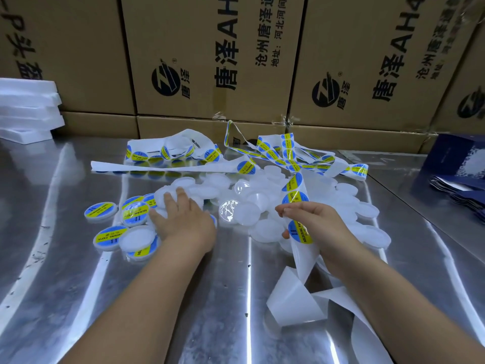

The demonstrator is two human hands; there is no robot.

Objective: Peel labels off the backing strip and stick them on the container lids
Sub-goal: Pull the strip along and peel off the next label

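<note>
A heap of plain white round lids (265, 203) lies mid-table. To its left sit several lids bearing blue-and-yellow labels (101, 210). My left hand (181, 219) lies palm down on white lids at the heap's left edge, fingers spread over them. My right hand (317, 224) holds the white backing strip (294, 198), which carries round blue-and-yellow labels; one label (299, 231) sits just under my fingers. The strip runs up to a tangle of labelled strip (286, 153) at the back. Its bare tail (294, 303) curls toward me.
The table (78, 285) is shiny sheet metal. Printed cardboard boxes (210, 61) wall off the back. White foam trays (29, 111) are stacked at the far left. Dark blue flat packets (462, 179) lie at the right edge.
</note>
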